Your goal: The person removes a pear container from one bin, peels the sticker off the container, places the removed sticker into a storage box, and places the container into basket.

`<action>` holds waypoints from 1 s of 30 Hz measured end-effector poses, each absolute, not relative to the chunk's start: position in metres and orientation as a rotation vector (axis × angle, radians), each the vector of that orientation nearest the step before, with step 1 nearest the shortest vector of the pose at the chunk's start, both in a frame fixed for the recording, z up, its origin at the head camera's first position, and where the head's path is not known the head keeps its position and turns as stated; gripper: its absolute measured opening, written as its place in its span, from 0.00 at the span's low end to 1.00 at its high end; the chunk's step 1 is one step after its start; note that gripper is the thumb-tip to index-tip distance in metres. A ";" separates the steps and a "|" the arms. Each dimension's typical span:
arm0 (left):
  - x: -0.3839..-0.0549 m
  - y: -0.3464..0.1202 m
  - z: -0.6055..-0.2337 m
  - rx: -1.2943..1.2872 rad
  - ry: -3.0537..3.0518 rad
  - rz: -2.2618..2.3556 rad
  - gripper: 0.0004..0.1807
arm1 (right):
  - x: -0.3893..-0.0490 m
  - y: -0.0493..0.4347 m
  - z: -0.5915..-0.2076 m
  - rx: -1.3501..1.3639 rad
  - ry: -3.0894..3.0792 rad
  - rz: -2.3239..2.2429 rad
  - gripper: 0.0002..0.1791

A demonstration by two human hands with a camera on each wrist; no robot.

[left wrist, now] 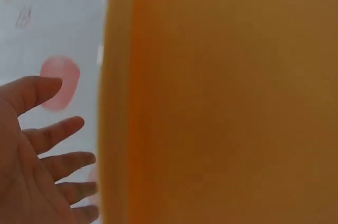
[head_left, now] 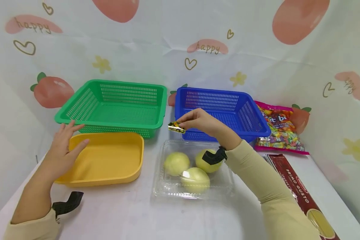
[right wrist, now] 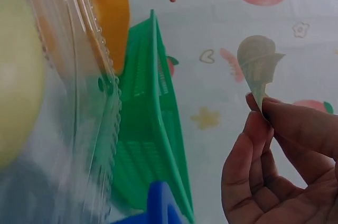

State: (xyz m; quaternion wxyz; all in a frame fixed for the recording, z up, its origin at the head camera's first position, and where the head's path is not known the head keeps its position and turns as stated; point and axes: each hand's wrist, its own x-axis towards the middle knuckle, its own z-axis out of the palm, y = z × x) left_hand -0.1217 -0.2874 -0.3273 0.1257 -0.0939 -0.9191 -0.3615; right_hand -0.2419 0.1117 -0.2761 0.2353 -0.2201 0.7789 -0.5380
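Between thumb and fingertips, my right hand (head_left: 199,121) pinches a small wrapped candy (head_left: 177,127) with a shiny black-and-yellow wrapper. It is held in the air by the front left corner of the blue basket (head_left: 223,115). In the right wrist view the candy (right wrist: 257,63) looks like a rounded lump, its wrapper end gripped by the fingers. My left hand (head_left: 63,150), fingers spread and holding nothing, hovers over the left side of the yellow tray (head_left: 108,160). The left wrist view shows that palm (left wrist: 42,176) beside the tray's rim (left wrist: 116,102).
A green basket (head_left: 123,111) stands behind the yellow tray. Below my right forearm sits a clear lidded box (head_left: 160,186) with three pale yellow-green round fruits (head_left: 176,163). At the right lie a colourful candy bag (head_left: 279,128) and a dark red spaghetti pack (head_left: 300,190).
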 end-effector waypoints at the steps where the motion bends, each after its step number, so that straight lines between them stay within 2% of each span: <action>1: -0.121 -0.294 -0.328 -0.246 -2.694 -1.098 0.30 | -0.244 0.106 -0.277 -0.618 2.134 -1.464 0.14; 6: -0.117 -0.323 -0.339 -0.064 -2.690 -1.312 0.30 | -0.251 0.078 -0.283 -0.659 2.079 -1.438 0.14; 11: -0.117 -0.337 -0.353 0.002 -2.673 -1.340 0.29 | -0.252 0.052 -0.287 -0.686 2.047 -1.399 0.14; 22: -0.123 -0.341 -0.370 -0.021 -2.738 -1.331 0.29 | -0.251 0.012 -0.280 -0.761 2.058 -1.323 0.13; 30: -0.124 -0.339 -0.375 0.082 -2.769 -1.293 0.28 | -0.254 -0.016 -0.278 -0.762 2.060 -1.313 0.13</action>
